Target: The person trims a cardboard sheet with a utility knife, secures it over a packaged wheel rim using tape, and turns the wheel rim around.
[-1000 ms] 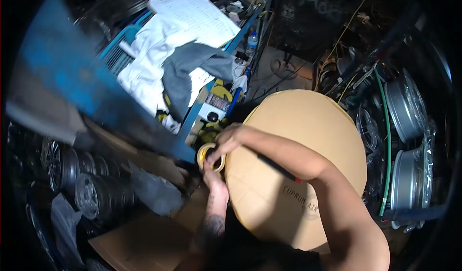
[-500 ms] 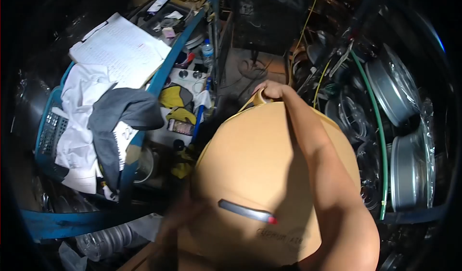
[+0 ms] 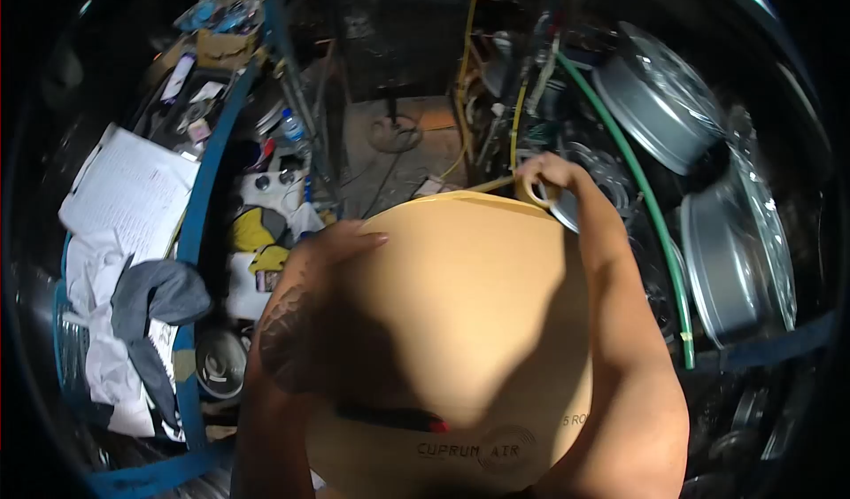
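A large brown cardboard box (image 3: 478,304) stands upright in front of me, with "CUPRUM AIR" printed near its lower edge. At its far right corner my right hand (image 3: 551,173) is closed on a roll of tape (image 3: 533,191). A strip of tape runs left from the roll to the box's far edge. My left hand (image 3: 341,240) rests on the far left edge of the box, one digit stretched over the cardboard; its other fingers are partly hidden. Lying on the box in shadow is a dark, narrow tool with a red end (image 3: 437,425); its kind is unclear.
Wheel rims (image 3: 726,260) in clear plastic stand at the right behind a green pole (image 3: 651,198). To the left, a blue frame (image 3: 205,189) borders written papers (image 3: 133,180) and a grey cloth (image 3: 159,295). A water bottle (image 3: 291,125) stands beyond.
My right hand has moved with the tape roll to the box's far right corner. My left hand has come up from the lower left to the far edge. The view has shifted.
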Available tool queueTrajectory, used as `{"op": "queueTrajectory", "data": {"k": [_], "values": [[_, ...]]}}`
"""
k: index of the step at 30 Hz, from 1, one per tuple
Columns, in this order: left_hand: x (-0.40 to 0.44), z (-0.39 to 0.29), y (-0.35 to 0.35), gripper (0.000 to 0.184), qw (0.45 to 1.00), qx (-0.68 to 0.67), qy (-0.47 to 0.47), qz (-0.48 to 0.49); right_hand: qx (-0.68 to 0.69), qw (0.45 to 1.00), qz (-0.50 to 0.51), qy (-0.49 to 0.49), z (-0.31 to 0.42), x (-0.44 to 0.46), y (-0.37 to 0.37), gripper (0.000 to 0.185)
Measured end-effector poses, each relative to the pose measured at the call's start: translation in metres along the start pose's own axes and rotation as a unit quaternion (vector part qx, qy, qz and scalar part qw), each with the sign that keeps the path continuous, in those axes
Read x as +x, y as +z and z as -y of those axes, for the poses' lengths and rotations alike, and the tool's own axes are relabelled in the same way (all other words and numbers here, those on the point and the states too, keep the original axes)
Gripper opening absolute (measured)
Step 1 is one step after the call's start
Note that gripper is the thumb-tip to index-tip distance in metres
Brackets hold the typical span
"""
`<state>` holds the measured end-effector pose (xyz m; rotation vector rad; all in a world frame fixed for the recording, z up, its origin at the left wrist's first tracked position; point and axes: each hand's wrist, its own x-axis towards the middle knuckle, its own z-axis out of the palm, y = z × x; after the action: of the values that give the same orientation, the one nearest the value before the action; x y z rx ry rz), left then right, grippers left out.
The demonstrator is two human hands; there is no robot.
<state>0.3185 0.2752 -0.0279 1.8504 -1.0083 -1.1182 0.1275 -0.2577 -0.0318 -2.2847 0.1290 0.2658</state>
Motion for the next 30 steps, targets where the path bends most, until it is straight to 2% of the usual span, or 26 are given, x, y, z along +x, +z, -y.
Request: {"op": "queueTrajectory", "data": {"k": [1, 2, 3, 4, 5, 7, 8, 9, 11, 12, 15, 17, 19, 20, 21, 22, 23, 24, 25, 26, 28, 29, 30], "values": [[0.000, -0.011, -0.003, 0.059, 0.999, 0.038, -0.031, -0.020, 0.092, 0.992, -0.024, 0.088, -0.020, -0.062, 0.000, 0.038], [-0.003, -0.021, 0.000, 0.057, 0.995, 0.071, -0.062, -0.038, 0.038, 0.988, -0.085, 0.126, -0.037, -0.117, 0.009, 0.041], [-0.006, -0.029, 0.002, 0.053, 0.991, -0.111, -0.070, 0.027, 0.118, 0.977, -0.091, 0.155, -0.087, -0.160, 0.029, 0.044], [-0.005, -0.027, 0.007, 0.051, 0.988, -0.137, -0.073, 0.002, 0.229, 0.943, -0.097, 0.222, -0.067, -0.201, 0.054, 0.043], [-0.005, -0.027, 0.010, 0.052, 0.991, -0.126, -0.046, -0.008, 0.240, 0.932, -0.147, 0.227, -0.054, -0.227, 0.078, 0.041], [-0.020, -0.042, 0.018, 0.054, 0.979, -0.186, -0.080, -0.003, 0.285, 0.895, -0.303, 0.160, -0.030, -0.270, 0.118, 0.048], [-0.022, -0.037, 0.020, 0.055, 0.982, -0.180, -0.061, -0.007, 0.245, 0.901, -0.340, 0.112, -0.043, -0.290, 0.134, 0.047], [-0.022, -0.028, 0.019, 0.056, 0.984, -0.173, -0.040, -0.012, 0.123, 0.913, -0.377, 0.097, -0.046, -0.313, 0.154, 0.041], [-0.031, -0.023, 0.020, 0.057, 0.985, -0.170, -0.034, -0.017, -0.112, 0.876, -0.458, 0.103, 0.027, -0.353, 0.191, 0.037], [-0.037, -0.025, 0.020, 0.058, 0.984, -0.170, -0.049, -0.020, -0.170, 0.862, -0.466, 0.105, 0.034, -0.374, 0.212, 0.037], [-0.051, -0.040, 0.027, 0.061, 0.986, -0.153, -0.067, -0.026, -0.235, 0.800, -0.524, 0.172, 0.106, -0.418, 0.252, 0.041], [-0.065, -0.035, 0.028, 0.063, 0.984, -0.150, -0.091, -0.032, -0.216, 0.751, -0.581, 0.227, 0.118, -0.460, 0.282, 0.050], [-0.059, -0.011, 0.020, 0.065, 0.979, -0.166, -0.110, -0.049, -0.137, 0.729, -0.601, 0.297, 0.125, -0.514, 0.324, 0.048], [-0.060, 0.001, 0.016, 0.068, 0.977, -0.192, -0.084, -0.029, -0.047, 0.723, -0.633, 0.272, 0.120, -0.537, 0.355, 0.048], [-0.063, 0.007, 0.013, 0.067, 0.969, -0.224, -0.101, -0.016, 0.008, 0.739, -0.609, 0.286, 0.128, -0.558, 0.386, 0.048], [-0.072, 0.013, 0.010, 0.067, 0.959, -0.254, -0.123, -0.007, 0.152, 0.729, -0.594, 0.306, 0.156, -0.568, 0.413, 0.046], [-0.082, 0.019, 0.007, 0.066, 0.948, -0.282, -0.147, 0.004, 0.256, 0.726, -0.534, 0.350, 0.166, -0.580, 0.448, 0.045], [-0.095, 0.027, 0.009, 0.064, 0.945, -0.306, -0.115, 0.018, 0.370, 0.712, -0.506, 0.315, 0.190, -0.586, 0.474, 0.048], [-0.108, 0.037, 0.013, 0.063, 0.940, -0.331, -0.082, 0.031, 0.301, 0.760, -0.536, 0.212, 0.214, -0.580, 0.497, 0.053], [-0.118, 0.041, 0.019, 0.062, 0.932, -0.355, -0.050, 0.044, 0.233, 0.806, -0.518, 0.169, 0.218, -0.573, 0.522, 0.060], [-0.172, -0.023, 0.089, 0.061, 0.950, -0.300, 0.034, -0.075, 0.299, 0.806, -0.452, 0.237, 0.267, -0.556, 0.484, 0.067], [-0.191, -0.035, 0.109, 0.061, 0.950, -0.288, 0.051, -0.112, 0.319, 0.802, -0.452, 0.225, 0.256, -0.557, 0.477, 0.067], [-0.211, -0.048, 0.130, 0.061, 0.947, -0.275, 0.067, -0.150, 0.314, 0.814, -0.414, 0.258, 0.265, -0.563, 0.454, 0.066]]}}
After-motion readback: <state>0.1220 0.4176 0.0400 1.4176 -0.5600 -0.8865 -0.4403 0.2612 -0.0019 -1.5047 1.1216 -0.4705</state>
